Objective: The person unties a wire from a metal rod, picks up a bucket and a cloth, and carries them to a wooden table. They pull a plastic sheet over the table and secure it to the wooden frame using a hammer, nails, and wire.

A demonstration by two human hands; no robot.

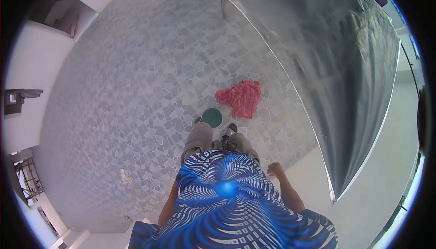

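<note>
Fingers on the right hand looked loosely curled toward the palm and held nothing, as far as my feed showed; the hand hung at the person's side, just off the hem of the blue swirl-patterned shirt. I could not see the left hand at all: only the left forearm showed beside the shirt, so I cannot tell how its fingers stood. Below the 2 grey trouser legs, a round green disc lay on the stone-mosaic floor, right at the toe of a dark shoe. A red striped cloth lay crumpled just beyond the disc, near the white edge of a large grey glossy panel.
</note>
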